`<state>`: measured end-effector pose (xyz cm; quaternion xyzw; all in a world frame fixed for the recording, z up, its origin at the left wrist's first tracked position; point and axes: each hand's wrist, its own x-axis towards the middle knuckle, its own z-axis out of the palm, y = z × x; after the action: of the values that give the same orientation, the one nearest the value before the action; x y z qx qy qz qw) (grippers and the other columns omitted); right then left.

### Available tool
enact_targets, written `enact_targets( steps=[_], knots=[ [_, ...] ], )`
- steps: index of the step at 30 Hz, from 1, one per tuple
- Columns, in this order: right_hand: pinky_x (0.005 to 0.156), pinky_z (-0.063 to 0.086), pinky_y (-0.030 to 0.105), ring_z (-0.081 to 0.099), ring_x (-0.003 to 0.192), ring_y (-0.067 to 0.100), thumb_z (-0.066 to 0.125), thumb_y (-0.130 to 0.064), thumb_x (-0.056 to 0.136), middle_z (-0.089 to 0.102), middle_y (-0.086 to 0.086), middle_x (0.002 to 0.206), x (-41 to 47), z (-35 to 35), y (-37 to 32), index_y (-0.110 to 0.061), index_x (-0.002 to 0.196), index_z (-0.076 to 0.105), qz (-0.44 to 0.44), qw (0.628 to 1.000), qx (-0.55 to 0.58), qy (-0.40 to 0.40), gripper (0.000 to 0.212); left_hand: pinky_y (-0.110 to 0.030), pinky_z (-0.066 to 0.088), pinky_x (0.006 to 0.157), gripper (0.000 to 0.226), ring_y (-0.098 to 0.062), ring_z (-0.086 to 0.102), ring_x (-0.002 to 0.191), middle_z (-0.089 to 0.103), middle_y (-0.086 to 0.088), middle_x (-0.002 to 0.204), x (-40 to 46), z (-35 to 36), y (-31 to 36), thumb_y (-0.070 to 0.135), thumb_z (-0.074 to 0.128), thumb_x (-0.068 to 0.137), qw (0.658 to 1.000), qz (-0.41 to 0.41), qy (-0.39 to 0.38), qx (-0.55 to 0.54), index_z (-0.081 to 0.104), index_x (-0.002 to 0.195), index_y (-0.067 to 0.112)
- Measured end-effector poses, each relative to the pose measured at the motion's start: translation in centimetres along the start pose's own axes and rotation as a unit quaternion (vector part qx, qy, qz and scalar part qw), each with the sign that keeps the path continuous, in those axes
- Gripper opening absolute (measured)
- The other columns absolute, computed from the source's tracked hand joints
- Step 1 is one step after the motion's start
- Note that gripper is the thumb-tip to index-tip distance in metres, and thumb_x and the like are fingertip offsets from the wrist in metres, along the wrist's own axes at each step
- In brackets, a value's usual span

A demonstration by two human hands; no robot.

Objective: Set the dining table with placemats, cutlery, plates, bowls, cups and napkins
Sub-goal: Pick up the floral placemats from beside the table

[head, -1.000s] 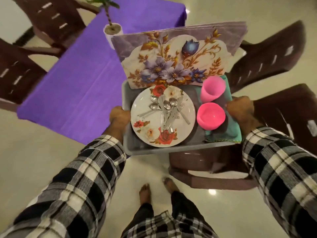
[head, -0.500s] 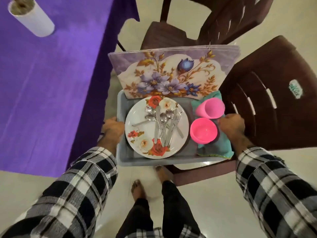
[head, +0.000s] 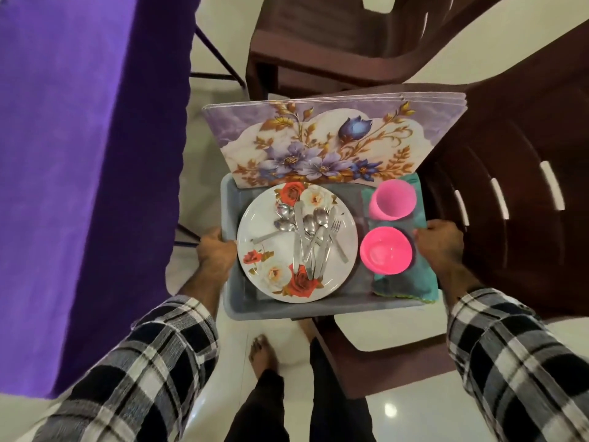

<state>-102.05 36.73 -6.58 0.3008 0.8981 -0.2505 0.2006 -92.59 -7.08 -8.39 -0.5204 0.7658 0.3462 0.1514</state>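
Grey tray (head: pixel 280 309) carried beside purple tabletop (head: pixel 79 170), holding floral plate (head: pixel 271 231) with cutlery (head: pixel 307 237), pink cup (head: pixel 392 200), pink bowl (head: pixel 385 250), teal napkins (head: pixel 401 285), placemats (head: pixel 318 145) (leaning upright). Left hand (head: pixel 216 253) grip, right hand (head: pixel 439 242) grip: each curled round tray rim.

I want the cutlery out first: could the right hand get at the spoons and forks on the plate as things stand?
Probably not yet. The cutlery lies uncovered on the plate, but the right hand and the left hand both grip the grey tray, which seems to be carried.
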Motion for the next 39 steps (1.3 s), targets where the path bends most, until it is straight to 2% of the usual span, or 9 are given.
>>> enact_targets(
  steps=[10,15,18,21,24,27,30,34,39],
  knots=[
    [0.085,0.056,0.041,0.070,0.099,0.046,0.070,-0.026,0.084,0.075,0.024,0.104,2.6,0.9,0.3,-0.006,0.101,0.075,0.015,0.999,-0.023,-0.022,0.027,-0.036,0.056,0.069,0.010,-0.030,0.066,0.085,0.069,-0.010,0.096,0.8,0.6,3.1,0.010,0.069,0.093,0.994,0.045,-0.045,0.085,0.063,0.100,0.011],
    [0.087,0.058,0.042,0.070,0.106,0.045,0.070,-0.044,0.077,0.075,0.019,0.114,-1.5,-2.0,-2.0,-0.011,0.111,0.074,0.020,0.997,-0.063,-0.035,0.047,-0.044,0.060,0.085,0.048,-0.037,0.068,0.107,0.068,-0.013,0.121,-1.2,-1.2,5.6,0.038,0.075,0.092,0.976,0.052,-0.078,0.199,0.058,0.128,0.011],
    [0.087,0.058,0.048,0.069,0.109,0.046,0.072,-0.030,0.088,0.072,0.021,0.116,-6.0,-4.1,-5.1,-0.011,0.112,0.073,0.005,0.996,-0.089,0.029,0.031,-0.046,0.059,0.082,0.057,-0.039,0.065,0.114,0.064,-0.012,0.127,-4.6,-2.8,8.3,0.046,0.072,0.091,0.959,0.094,-0.007,0.269,0.054,0.132,0.010],
    [0.084,0.057,0.046,0.069,0.104,0.045,0.055,-0.017,0.091,0.071,0.020,0.111,-9.5,-5.3,-8.8,-0.009,0.110,0.071,-0.087,0.990,-0.104,0.038,0.026,-0.046,0.060,0.084,0.049,-0.036,0.063,0.115,0.064,-0.013,0.127,-8.1,-4.7,12.1,0.041,0.064,0.095,0.928,0.208,0.034,0.308,0.054,0.132,0.011],
    [0.082,0.057,0.048,0.067,0.099,0.042,0.042,-0.030,0.088,0.069,0.018,0.111,-10.5,-5.4,-12.4,-0.009,0.114,0.069,-0.259,0.954,-0.114,0.103,0.042,-0.045,0.056,0.093,0.040,-0.032,0.061,0.117,0.064,-0.011,0.129,-10.3,-5.7,16.2,0.036,0.055,0.102,0.869,0.363,0.037,0.335,0.056,0.135,0.014],
    [0.103,0.045,0.055,0.054,0.127,0.041,0.051,-0.024,0.082,0.056,0.016,0.141,-9.5,-6.3,-17.7,-0.015,0.141,0.054,-0.365,0.904,-0.163,0.149,0.060,-0.045,0.054,0.098,0.042,-0.031,0.060,0.120,0.064,-0.010,0.133,-11.3,-6.5,19.8,0.035,0.050,0.105,0.827,0.450,0.031,0.336,0.055,0.141,0.015],
    [0.121,0.022,0.064,0.028,0.155,0.037,0.057,-0.024,0.086,0.035,0.014,0.166,-8.0,-7.4,-22.5,-0.016,0.160,0.035,-0.411,0.866,-0.240,0.153,0.077,-0.045,0.055,0.095,0.042,-0.031,0.063,0.118,0.065,-0.008,0.133,-11.2,-7.1,20.8,0.037,0.050,0.103,0.837,0.440,0.030,0.325,0.055,0.140,0.017],
    [0.119,0.032,0.061,0.064,0.124,0.035,0.067,-0.022,0.088,0.069,0.017,0.130,-6.6,-7.4,-24.8,-0.015,0.137,0.057,-0.427,0.834,-0.327,0.121,0.050,-0.044,0.057,0.086,0.034,-0.031,0.064,0.108,0.065,-0.009,0.124,-10.9,-8.2,18.7,0.035,0.050,0.104,0.847,0.414,0.031,0.332,0.058,0.131,0.016],
    [0.073,0.055,0.041,0.072,0.085,0.039,0.069,-0.010,0.084,0.074,0.017,0.093,-9.7,-9.5,-25.6,-0.010,0.103,0.074,-0.444,0.844,-0.280,0.109,0.019,-0.042,0.056,0.079,0.029,-0.029,0.064,0.100,0.065,-0.007,0.116,-10.8,-10.4,15.9,0.039,0.053,0.103,0.882,0.348,0.036,0.316,0.061,0.122,0.018]
  ],
)
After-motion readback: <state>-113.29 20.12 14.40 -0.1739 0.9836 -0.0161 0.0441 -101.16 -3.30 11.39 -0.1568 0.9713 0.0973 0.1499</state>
